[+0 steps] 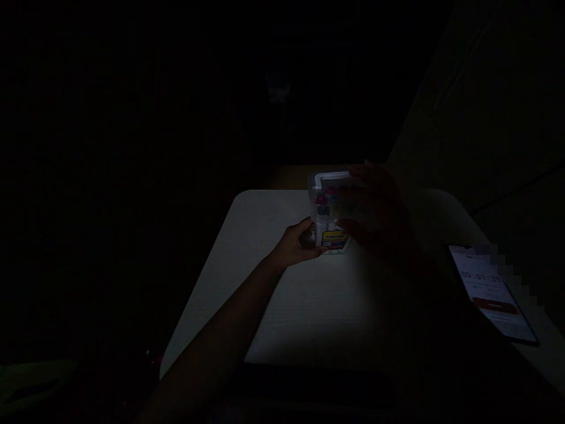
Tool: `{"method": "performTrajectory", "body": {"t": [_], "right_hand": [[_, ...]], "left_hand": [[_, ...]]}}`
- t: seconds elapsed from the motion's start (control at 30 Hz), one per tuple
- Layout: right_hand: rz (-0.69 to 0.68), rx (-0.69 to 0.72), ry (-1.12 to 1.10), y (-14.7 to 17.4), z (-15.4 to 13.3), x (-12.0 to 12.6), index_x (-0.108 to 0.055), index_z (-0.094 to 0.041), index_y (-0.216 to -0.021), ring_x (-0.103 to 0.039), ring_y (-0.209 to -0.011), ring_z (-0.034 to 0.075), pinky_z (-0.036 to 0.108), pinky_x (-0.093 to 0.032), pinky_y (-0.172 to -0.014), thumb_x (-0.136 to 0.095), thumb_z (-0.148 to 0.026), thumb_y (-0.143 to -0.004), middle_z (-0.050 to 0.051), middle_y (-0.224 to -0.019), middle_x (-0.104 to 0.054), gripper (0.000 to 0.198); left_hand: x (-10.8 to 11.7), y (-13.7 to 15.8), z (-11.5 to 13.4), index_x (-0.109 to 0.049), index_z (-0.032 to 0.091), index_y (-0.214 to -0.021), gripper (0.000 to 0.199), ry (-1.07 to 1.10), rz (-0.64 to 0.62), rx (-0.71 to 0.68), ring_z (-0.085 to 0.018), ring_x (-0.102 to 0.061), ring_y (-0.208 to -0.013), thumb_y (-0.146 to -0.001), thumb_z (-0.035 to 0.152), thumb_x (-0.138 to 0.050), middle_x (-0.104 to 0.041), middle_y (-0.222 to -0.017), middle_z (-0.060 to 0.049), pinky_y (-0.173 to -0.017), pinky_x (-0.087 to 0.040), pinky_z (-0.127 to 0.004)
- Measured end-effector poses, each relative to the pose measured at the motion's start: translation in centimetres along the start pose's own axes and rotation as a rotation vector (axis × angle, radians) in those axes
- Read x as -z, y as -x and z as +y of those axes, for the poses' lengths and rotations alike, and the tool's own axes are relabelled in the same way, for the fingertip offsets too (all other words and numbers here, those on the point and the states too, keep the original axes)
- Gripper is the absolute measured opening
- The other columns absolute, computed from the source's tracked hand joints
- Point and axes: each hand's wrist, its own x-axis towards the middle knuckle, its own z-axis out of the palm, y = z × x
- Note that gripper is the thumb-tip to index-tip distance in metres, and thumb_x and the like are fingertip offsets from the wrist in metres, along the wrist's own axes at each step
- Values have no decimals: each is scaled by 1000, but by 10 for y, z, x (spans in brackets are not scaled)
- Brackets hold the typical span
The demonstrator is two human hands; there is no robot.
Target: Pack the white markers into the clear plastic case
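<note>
A clear plastic marker case (324, 212) with a white handle stands upright near the far side of the white table (247, 247). Coloured caps show through its upper part, and a yellow and dark label sits low on its front. My left hand (295, 242) grips the lower left of the case, thumb and fingers around it. In deep shadow, my right hand (375, 203) is closed about the case's upper right side, its fingers near the handle and its thumb lower down. The shadow hides most of that hand's contact with the case.
A phone (492, 294) with a lit timer screen lies at the table's right edge. Something greenish (35, 377) shows dimly at the lower left. A wall (485, 135) rises on the right. Most of the surroundings are too dark to make out.
</note>
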Motion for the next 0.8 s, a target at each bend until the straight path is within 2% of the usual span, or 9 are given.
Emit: {"method": "performTrajectory", "body": {"t": [0.2, 0.33, 0.6, 0.8], "right_hand": [[-34, 56, 152, 0, -10, 5, -53, -23, -120, -41, -126, 22, 40, -38, -106, -55, -32, -83, 7, -125, -51, 37], [-41, -5, 132, 0, -15, 5, -51, -29, -121, -44, -124, 21, 40, -41, -105, -54, -35, -83, 4, -124, -51, 38], [28, 24, 133, 1, -14, -1, -49, -24, -116, -45, -121, 21, 38, -41, -102, -61, -38, -78, 6, -120, -52, 42], [2, 43, 194, 2, -13, -2, -50, -21, -117, -43, -121, 22, 38, -40, -102, -64, -43, -75, 8, -121, -49, 50]], "left_hand": [[0, 0, 1, -59, 13, -101, 47, -7, 14, -15, -17, -60, -79, -64, 39, -72, -66, -89, -5, -73, -51, -30], [-1, -1, 2, -58, 13, -105, 50, 50, -1, -3, -17, -62, -78, -64, 39, -73, -66, -89, -5, -72, -52, -29], [-2, -1, 2, -56, 14, -111, 55, 62, 9, -26, -19, -63, -84, -65, 38, -73, -67, -97, -7, -75, -52, -30], [-1, -1, 4, -58, 13, -99, 46, 39, 18, -21, -16, -61, -73, -64, 38, -72, -66, -85, -4, -64, -50, -26]]}}
